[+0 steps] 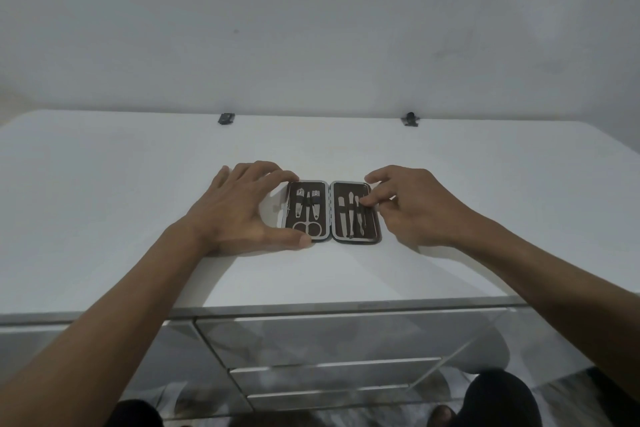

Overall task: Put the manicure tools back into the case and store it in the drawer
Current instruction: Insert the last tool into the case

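A small manicure case point(331, 210) lies open flat on the white dresser top point(104, 201), dark lining up. Its left half holds two nail clippers and scissors point(307, 226); its right half holds slim metal tools point(351, 215) in elastic loops. My left hand point(239, 211) grips the case's left edge, thumb at the near corner, fingers at the far corner. My right hand point(412, 204) rests at the right edge, its fingertips pinching the rightmost slim tool in the case.
Mirrored drawer fronts point(329, 336) run below the dresser's front edge, all closed. Two small black objects point(226, 118) point(410, 119) sit at the back edge against the white wall. My knees show at the bottom.
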